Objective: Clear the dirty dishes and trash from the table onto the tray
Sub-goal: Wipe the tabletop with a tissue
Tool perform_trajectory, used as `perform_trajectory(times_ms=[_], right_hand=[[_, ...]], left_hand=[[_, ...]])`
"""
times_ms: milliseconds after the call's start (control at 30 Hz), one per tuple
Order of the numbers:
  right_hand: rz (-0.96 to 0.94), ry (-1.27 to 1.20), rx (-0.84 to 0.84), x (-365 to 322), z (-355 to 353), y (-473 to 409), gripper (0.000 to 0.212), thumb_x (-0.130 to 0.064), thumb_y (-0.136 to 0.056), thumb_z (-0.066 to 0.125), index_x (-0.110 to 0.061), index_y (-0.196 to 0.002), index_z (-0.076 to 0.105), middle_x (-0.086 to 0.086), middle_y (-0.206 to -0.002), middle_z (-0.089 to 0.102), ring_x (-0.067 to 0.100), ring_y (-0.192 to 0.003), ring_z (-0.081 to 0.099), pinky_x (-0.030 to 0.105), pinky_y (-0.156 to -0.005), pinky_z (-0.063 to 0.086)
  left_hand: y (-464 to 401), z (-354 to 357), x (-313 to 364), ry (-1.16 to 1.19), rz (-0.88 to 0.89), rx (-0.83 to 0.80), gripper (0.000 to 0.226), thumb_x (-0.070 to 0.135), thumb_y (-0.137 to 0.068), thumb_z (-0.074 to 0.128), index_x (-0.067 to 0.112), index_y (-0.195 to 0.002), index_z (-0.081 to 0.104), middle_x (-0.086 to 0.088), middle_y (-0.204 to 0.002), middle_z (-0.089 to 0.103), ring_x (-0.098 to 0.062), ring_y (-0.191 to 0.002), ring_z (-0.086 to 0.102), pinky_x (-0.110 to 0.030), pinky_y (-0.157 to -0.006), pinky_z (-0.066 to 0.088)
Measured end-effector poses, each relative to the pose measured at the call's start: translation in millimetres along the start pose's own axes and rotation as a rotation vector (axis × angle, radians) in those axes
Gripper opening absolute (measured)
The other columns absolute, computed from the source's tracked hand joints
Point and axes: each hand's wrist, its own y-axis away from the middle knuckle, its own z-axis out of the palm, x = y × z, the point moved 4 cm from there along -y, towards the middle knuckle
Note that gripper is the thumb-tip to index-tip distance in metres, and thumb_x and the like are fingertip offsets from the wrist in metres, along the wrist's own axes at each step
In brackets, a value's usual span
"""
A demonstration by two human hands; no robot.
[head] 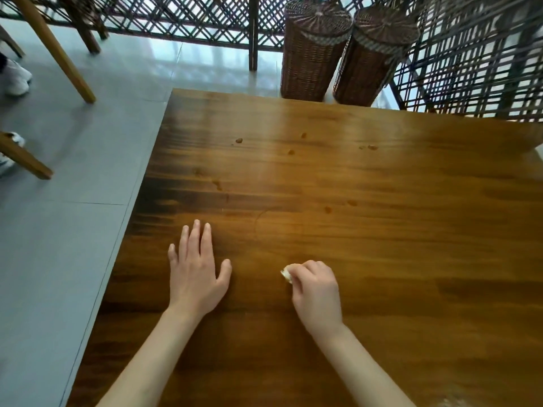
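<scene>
The table (352,186) filling the centre and right of the frame is wood, stained brown with dark streaky grain and a glossy, reflective varnish; small wet-looking spots (239,140) mar the sheen toward the upper middle. The floor (73,201) on the left is smooth, matt grey tile, turning shiny near the top. Two tall baskets (314,54) at the upper centre are rough woven brown wicker. The lattice screen (176,19) across the top looks like dark woven strips. Chair legs (55,48) at upper left are pale, smooth wood.
</scene>
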Motion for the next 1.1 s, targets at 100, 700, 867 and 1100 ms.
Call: perform_trajectory(times_ms=[100,700,867,1100], right_hand=[[-0.157,-0.020,-0.067,-25,17,-20,0.014,-0.003,-0.071,0.077,-0.014,-0.079,0.074,-0.001,-0.072,0.069,0.013,-0.068,0.063,0.026,-0.064,0.055],[-0.360,-0.083,-0.090,-56,52,-111,0.010,0.000,-0.073,0.075,-0.009,-0.078,0.074,0.004,-0.071,0.069,0.017,-0.067,0.063,0.028,-0.068,0.053],[-0.370,-0.073,-0.087,-48,53,-120,0.011,-0.002,-0.072,0.077,-0.012,-0.076,0.075,0.002,-0.072,0.070,0.018,-0.071,0.064,0.035,-0.076,0.053],[-0.427,-0.118,-0.088,-73,71,-129,0.006,-0.004,-0.075,0.075,-0.009,-0.074,0.075,0.005,-0.071,0.070,0.019,-0.069,0.065,0.035,-0.074,0.056]], left_hand=[[-3,-3,-1,0.003,-0.051,0.031,0.075,0.051,-0.083,0.032,0.015,-0.148,0.025,-0.009,-0.156,0.019,-0.029,-0.145,0.013,-0.049,-0.113,0.005],[-5,-5,-2,-0.044,-0.122,0.046,0.072,0.047,-0.077,0.051,0.009,-0.138,0.045,-0.013,-0.144,0.044,-0.035,-0.133,0.040,-0.052,-0.105,0.023],[-8,-7,0,-0.039,-0.128,0.054,0.072,0.046,-0.077,0.052,0.008,-0.137,0.046,-0.014,-0.143,0.045,-0.035,-0.132,0.041,-0.054,-0.104,0.028],[-7,-6,-1,-0.028,-0.129,0.053,0.072,0.048,-0.077,0.052,0.008,-0.137,0.047,-0.013,-0.143,0.045,-0.035,-0.133,0.040,-0.054,-0.105,0.026]])
